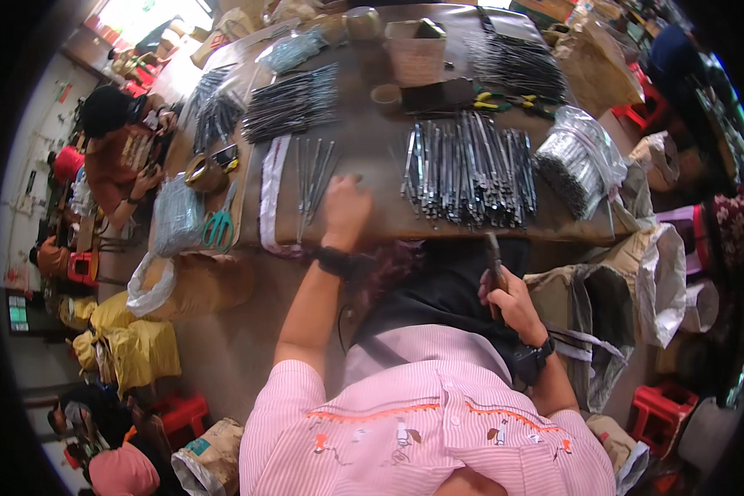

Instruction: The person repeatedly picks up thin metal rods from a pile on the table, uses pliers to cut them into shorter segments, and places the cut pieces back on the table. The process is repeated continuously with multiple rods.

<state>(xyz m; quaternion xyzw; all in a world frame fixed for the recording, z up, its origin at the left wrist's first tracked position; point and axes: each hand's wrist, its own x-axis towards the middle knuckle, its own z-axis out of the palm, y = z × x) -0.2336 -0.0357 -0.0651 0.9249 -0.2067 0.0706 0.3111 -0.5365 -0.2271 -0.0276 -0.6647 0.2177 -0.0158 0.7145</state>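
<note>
My left hand (pixel 347 207) is over the table near its front edge, right beside a few thin dark metal strips (pixel 310 178). Motion smears its fingers, so I cannot see whether anything is between them. Lower on the right, in front of the table edge, my right hand (pixel 514 304) is closed round a slim hand tool (pixel 494 263) with a grey metal upper part and a brownish lower part. The tool points up toward the table; its exact kind is unclear. A large row of dark metal strips (pixel 469 169) lies on the table beyond it.
Other strip bundles (pixel 291 103) and a bagged bundle (pixel 572 161) lie around the brown table (pixel 364 91). Pliers (pixel 489 102), a pink bin (pixel 416 54), tape (pixel 205 172) and teal scissors (pixel 218 229) are there too. A co-worker (pixel 117 161) sits at left; open sacks (pixel 608 331) stand at right.
</note>
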